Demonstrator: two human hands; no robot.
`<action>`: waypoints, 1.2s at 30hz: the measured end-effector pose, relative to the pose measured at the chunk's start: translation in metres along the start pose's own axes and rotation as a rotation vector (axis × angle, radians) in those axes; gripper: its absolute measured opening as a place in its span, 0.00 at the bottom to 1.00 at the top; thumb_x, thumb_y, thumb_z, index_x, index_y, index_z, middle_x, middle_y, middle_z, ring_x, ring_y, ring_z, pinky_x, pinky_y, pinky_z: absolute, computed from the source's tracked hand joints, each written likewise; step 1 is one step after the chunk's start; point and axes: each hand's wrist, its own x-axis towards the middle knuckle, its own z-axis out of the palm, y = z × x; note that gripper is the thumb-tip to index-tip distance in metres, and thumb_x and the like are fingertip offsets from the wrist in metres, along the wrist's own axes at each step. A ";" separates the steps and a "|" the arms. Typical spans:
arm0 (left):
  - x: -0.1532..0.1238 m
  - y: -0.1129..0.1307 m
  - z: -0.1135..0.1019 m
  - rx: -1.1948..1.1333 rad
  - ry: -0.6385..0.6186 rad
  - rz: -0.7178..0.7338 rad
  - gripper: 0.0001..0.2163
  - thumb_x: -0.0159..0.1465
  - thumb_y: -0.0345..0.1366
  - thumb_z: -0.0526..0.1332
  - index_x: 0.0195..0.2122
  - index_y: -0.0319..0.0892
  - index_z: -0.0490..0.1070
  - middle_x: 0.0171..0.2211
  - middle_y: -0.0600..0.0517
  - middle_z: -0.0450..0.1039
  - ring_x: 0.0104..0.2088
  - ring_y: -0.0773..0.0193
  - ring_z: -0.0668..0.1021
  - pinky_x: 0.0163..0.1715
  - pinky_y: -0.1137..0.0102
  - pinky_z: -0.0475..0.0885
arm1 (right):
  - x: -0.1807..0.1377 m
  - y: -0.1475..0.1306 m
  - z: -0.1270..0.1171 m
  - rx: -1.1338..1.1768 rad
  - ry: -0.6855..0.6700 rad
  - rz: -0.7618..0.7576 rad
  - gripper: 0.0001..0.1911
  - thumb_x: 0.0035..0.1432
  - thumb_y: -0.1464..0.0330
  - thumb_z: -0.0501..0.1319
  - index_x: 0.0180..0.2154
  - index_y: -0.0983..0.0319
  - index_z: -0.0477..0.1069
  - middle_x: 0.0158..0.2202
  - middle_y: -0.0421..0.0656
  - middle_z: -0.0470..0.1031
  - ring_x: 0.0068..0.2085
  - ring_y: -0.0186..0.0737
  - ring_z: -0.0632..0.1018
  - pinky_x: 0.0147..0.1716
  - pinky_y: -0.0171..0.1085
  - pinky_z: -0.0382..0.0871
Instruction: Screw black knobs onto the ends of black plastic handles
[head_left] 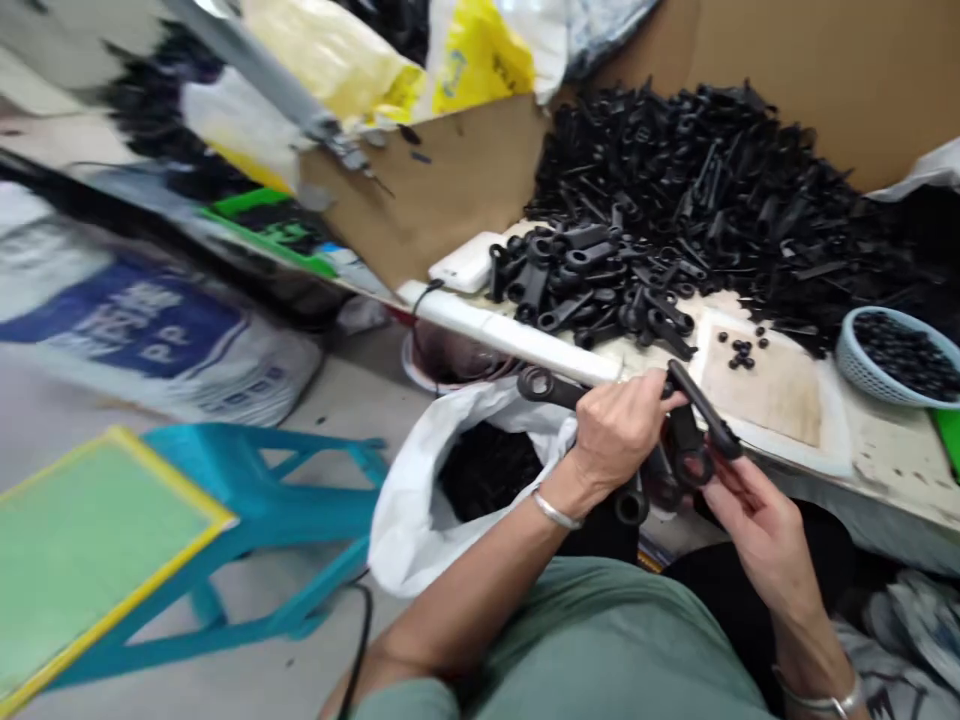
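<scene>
My left hand [616, 428] is closed around several black plastic handles with ringed ends [551, 387], which stick out on both sides of the fist. Close on its right, my right hand [769, 525] grips the lower end of another such black handle [705, 408] between thumb and fingers. Part of the bunch hangs between the two hands, so which hand bears each piece is partly hidden. Under my left wrist stands a white sack [409, 510] with black pieces inside. Loose ringed handles [581, 270] lie on the table beyond my hands.
A large heap of black parts [697, 180] covers the table's back. At right, a blue basket [862, 360] holds small black beads; a few beads [742, 355] lie on a pale board [780, 400]. A teal stool [300, 500] stands left. A white bar [510, 330] edges the table.
</scene>
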 end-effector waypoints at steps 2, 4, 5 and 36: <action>-0.025 -0.030 -0.014 -0.018 -0.103 -0.246 0.16 0.71 0.46 0.53 0.47 0.41 0.72 0.38 0.47 0.79 0.35 0.63 0.80 0.38 0.72 0.70 | 0.002 0.011 -0.004 0.040 -0.093 0.031 0.25 0.56 0.60 0.70 0.55 0.55 0.73 0.54 0.48 0.77 0.49 0.48 0.81 0.51 0.47 0.77; -0.053 -0.062 -0.024 0.021 -0.130 -0.389 0.16 0.72 0.44 0.50 0.47 0.41 0.72 0.40 0.48 0.80 0.34 0.64 0.80 0.38 0.72 0.71 | 0.005 0.022 -0.009 0.061 -0.070 0.062 0.25 0.57 0.59 0.69 0.55 0.56 0.72 0.52 0.50 0.78 0.47 0.48 0.82 0.49 0.48 0.78; -0.067 -0.078 -0.026 0.037 -0.153 -0.457 0.16 0.72 0.42 0.48 0.47 0.42 0.72 0.38 0.49 0.80 0.33 0.64 0.80 0.37 0.72 0.71 | 0.007 0.027 -0.012 0.061 -0.037 0.080 0.25 0.57 0.59 0.68 0.55 0.57 0.72 0.51 0.51 0.79 0.46 0.48 0.82 0.48 0.49 0.79; 0.066 -0.026 0.018 0.401 -0.144 0.178 0.06 0.67 0.28 0.56 0.37 0.42 0.72 0.37 0.46 0.72 0.40 0.53 0.72 0.40 0.59 0.63 | 0.146 -0.020 0.021 -1.204 0.059 -0.413 0.07 0.61 0.69 0.60 0.42 0.60 0.71 0.39 0.45 0.77 0.38 0.44 0.77 0.35 0.39 0.66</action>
